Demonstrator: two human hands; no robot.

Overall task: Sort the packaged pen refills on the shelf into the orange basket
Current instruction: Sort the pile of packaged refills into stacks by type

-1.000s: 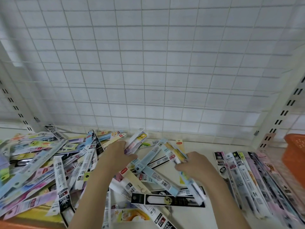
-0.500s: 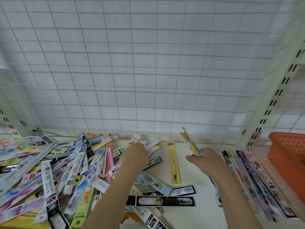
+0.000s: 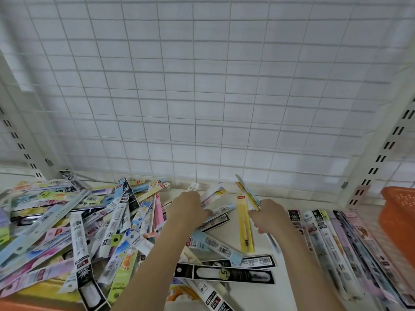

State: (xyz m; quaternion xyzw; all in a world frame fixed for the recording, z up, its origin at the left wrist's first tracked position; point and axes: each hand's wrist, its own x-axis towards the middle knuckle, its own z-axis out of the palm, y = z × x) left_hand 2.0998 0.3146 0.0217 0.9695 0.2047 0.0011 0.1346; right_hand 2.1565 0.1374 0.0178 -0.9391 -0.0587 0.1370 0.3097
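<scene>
Both bare forearms stretched forward over the white shelf (image 3: 265,295). Left hand (image 3: 187,211) knuckles-up, fingers curled onto a pale flat refill packet (image 3: 214,195) at the loose heap's edge. Right hand (image 3: 270,217) pinching a slim yellow-and-blue refill packet (image 3: 247,190), tilted upward. Orange perforated plastic basket (image 3: 398,217) at far right, well apart.
</scene>
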